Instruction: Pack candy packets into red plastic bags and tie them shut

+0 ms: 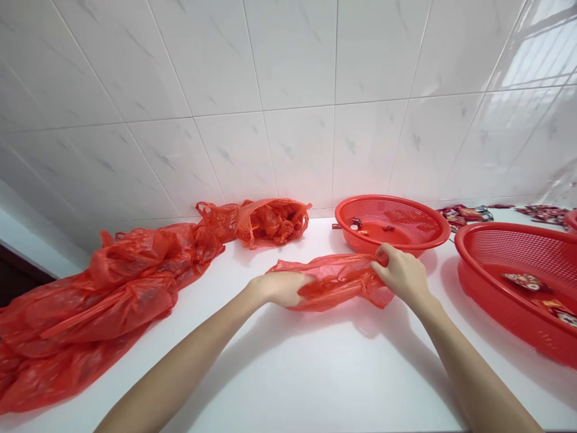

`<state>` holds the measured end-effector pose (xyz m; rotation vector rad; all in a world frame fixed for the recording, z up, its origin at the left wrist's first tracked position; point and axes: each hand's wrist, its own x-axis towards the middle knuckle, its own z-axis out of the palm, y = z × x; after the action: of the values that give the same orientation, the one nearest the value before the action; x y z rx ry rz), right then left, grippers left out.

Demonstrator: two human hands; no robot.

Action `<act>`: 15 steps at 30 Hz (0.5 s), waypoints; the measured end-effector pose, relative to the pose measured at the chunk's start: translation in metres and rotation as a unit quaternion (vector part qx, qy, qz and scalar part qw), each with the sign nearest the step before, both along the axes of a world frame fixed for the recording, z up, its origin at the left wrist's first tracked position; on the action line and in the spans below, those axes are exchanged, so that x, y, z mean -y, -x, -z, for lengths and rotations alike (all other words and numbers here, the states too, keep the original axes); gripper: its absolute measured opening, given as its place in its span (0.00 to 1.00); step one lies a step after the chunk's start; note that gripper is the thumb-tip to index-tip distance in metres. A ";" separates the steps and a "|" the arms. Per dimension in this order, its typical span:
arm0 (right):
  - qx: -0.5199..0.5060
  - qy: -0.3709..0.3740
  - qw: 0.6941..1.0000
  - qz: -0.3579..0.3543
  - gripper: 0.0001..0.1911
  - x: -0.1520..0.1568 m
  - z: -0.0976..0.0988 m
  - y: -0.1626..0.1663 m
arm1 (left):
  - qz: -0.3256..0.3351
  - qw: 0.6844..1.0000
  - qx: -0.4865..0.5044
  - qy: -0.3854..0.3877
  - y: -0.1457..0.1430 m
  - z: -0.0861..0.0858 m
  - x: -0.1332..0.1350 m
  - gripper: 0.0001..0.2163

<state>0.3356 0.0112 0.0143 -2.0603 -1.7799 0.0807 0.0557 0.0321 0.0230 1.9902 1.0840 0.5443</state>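
Well to the left of the round basket (408, 224), a long heap of red bags (121, 294) lies crumpled on the white table (315, 373). Between that heap and the round basket, near the tiled wall (297, 156), sits a bag bundle (273, 224), its mouth facing forward and filled with wadded red film. The left hand (286, 288), in front and to the left of the round basket, reaches into the held bag (336, 285); its fingers are hidden, so their grip cannot be told. The held bag lies just in front of the round basket, stretched sideways between both hands. It is thin, red and translucent: pinkish where single film lets light through, deeper red where layers overlap, creased throughout, with a ragged upper edge and a loose fold drooping at its right end. The right hand (401, 273), in front of the round basket, pinches that end between thumb and fingers. Small wrappers (356, 224) lie within the round basket. To its right, the larger basket (505, 307) contains printed packets (525, 281).
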 end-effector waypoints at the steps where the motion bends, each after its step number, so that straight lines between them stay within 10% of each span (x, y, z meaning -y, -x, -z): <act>1: -0.001 0.009 1.000 0.000 0.07 -0.001 0.000 -0.003 | 0.074 0.995 -0.064 -0.031 -0.004 -0.002 0.008 0.12; 5: -0.011 0.021 1.000 0.010 0.11 -0.005 0.001 -0.014 | 0.215 0.937 -0.156 -0.227 -0.023 -0.007 0.040 0.16; 10: -0.099 0.014 0.992 -0.082 0.05 -0.008 0.004 -0.021 | 0.098 0.853 -0.195 -0.475 -0.023 0.001 0.049 0.17; 15: -0.145 -0.036 0.974 -0.173 0.25 0.000 0.005 -0.019 | -0.046 0.886 -0.312 -0.339 -0.007 0.014 0.030 0.22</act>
<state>0.3548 0.0114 0.0097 -1.5760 -1.8990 0.3898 0.0623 0.0021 0.0092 2.8636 1.5196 0.3553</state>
